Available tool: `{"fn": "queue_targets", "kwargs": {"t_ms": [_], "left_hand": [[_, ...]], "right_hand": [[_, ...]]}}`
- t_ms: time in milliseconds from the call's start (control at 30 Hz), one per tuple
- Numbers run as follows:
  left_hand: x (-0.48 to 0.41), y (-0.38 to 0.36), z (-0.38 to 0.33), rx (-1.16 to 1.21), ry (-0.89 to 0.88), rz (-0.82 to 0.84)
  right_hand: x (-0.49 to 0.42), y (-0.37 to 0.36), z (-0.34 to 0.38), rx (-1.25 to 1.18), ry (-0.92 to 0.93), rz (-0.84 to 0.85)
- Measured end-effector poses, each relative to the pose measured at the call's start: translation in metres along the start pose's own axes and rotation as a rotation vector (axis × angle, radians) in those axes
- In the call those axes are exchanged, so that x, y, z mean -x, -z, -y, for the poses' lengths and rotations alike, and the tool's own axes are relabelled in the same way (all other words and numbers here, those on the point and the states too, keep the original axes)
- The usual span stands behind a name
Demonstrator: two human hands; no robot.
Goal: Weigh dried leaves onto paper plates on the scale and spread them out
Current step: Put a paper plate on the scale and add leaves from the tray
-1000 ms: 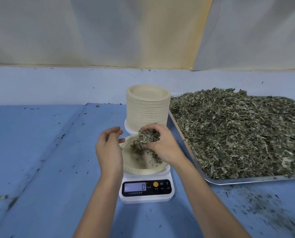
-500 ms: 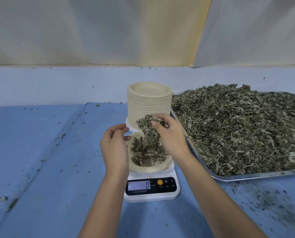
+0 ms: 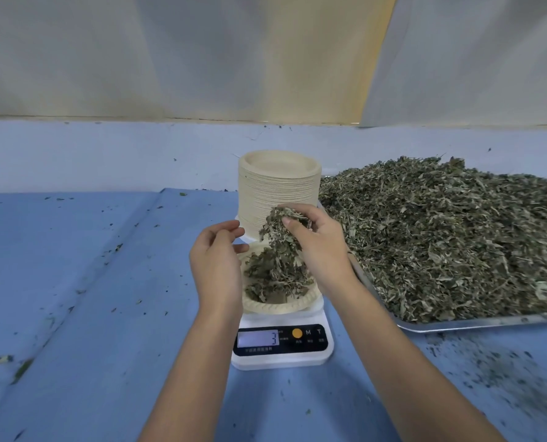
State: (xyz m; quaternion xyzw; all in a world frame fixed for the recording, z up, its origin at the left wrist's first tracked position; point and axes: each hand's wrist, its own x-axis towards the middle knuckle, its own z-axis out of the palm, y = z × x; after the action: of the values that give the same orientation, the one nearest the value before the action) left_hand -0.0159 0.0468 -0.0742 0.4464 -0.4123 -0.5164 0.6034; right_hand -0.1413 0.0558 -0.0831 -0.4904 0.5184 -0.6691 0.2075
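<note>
A white kitchen scale (image 3: 281,346) sits in the centre of the blue table, its display showing 3. On it lies a beige paper plate (image 3: 278,306) holding a loose heap of dried leaves (image 3: 272,275). My right hand (image 3: 320,250) hovers above the plate and grips a clump of dried leaves (image 3: 280,224) that trails down into the heap. My left hand (image 3: 214,266) is raised at the plate's left side, fingers relaxed, holding nothing.
A tall stack of paper plates (image 3: 278,189) stands just behind the scale. A large metal tray (image 3: 457,325) piled with dried leaves fills the right side. Leaf crumbs are scattered over the blue table (image 3: 90,282), thickest at front right. A pale cloth wall rises behind.
My right hand has lifted higher above the plate, and leaves have fallen from it, so the heap on the plate has grown. The display went from 0 to 3.
</note>
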Motion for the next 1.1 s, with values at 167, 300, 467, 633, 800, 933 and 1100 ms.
{"fn": "queue_targets", "kwargs": {"t_ms": [167, 300, 467, 633, 800, 933, 1100], "left_hand": [[0.0, -0.001, 0.001, 0.002, 0.009, 0.01], [-0.002, 0.002, 0.001, 0.036, 0.035, 0.01], [-0.002, 0.002, 0.003, 0.089, 0.095, 0.037], [-0.003, -0.003, 0.004, 0.207, 0.176, 0.183], [0.0, -0.011, 0.001, 0.454, 0.322, 0.291], [0.003, -0.018, 0.001, 0.704, 0.459, 0.399], [0.0, -0.016, 0.002, 0.825, 0.54, 0.314]], "right_hand": [[0.0, -0.002, 0.007, -0.122, 0.049, -0.1], [-0.002, -0.004, 0.011, -0.146, 0.099, -0.111], [0.003, -0.006, 0.0, -0.106, 0.02, -0.097], [0.003, -0.009, 0.001, -0.12, 0.019, -0.087], [0.007, -0.02, 0.006, -0.249, 0.023, -0.051], [0.014, -0.029, 0.004, -0.265, 0.068, 0.014], [0.021, -0.03, -0.004, -0.021, 0.157, 0.067]]}}
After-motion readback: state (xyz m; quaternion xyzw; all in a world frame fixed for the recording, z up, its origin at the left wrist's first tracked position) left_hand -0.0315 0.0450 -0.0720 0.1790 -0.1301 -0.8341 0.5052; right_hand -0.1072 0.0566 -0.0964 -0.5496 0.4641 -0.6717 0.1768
